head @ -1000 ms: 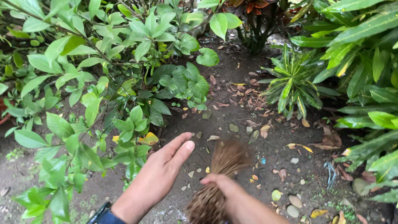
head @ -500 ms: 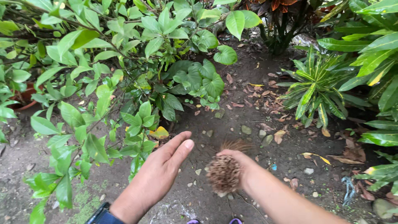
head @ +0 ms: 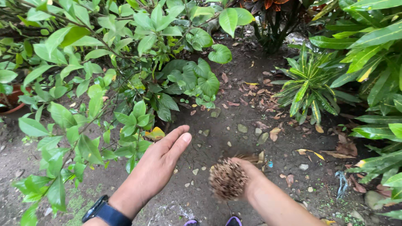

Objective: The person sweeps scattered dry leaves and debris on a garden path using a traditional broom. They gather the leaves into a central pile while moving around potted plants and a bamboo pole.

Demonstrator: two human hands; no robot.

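Outdoor garden bed, home yard probably (can't see any house). Damp bare soil (head: 217,138) with pebbles (head: 242,128) and dead leaves (head: 255,90), leafy shrub (head: 104,62) left, striped-leaf plant (head: 307,86) right, terracotta pot (head: 10,102) edge far left.

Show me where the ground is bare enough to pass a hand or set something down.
Bare dirt lies between the left hand and the striped plant, dotted with pebbles. Left is crowded by the leafy bush; the right hand grips the broom.
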